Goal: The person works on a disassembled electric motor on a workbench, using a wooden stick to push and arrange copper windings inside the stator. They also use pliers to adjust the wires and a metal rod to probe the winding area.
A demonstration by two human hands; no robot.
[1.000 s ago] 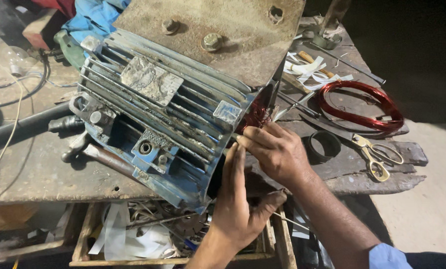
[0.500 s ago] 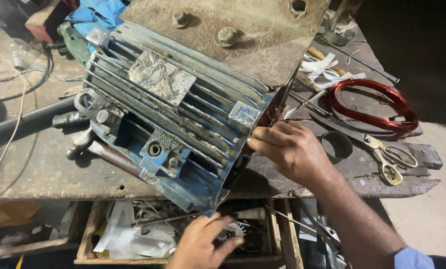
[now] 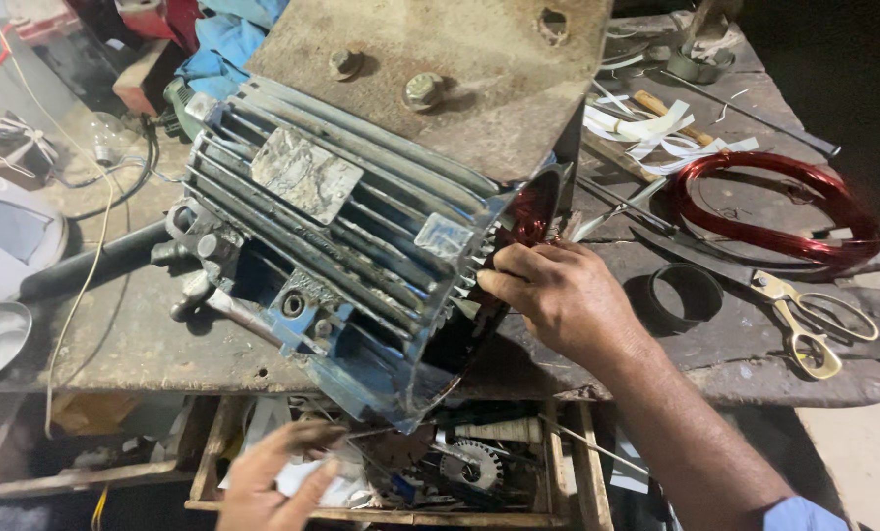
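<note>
While the right hand (image 3: 568, 295) grips the finned motor housing's (image 3: 361, 236) open end, the left hand (image 3: 277, 472) rummages, fingers spread and empty, in the drawer (image 3: 400, 492); windings look unfinished.

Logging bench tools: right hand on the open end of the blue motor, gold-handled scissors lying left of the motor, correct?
Not quite. The head view shows the scissors lying to the right of the blue motor, beside the red wire coil. The right hand is at the open end.
</note>
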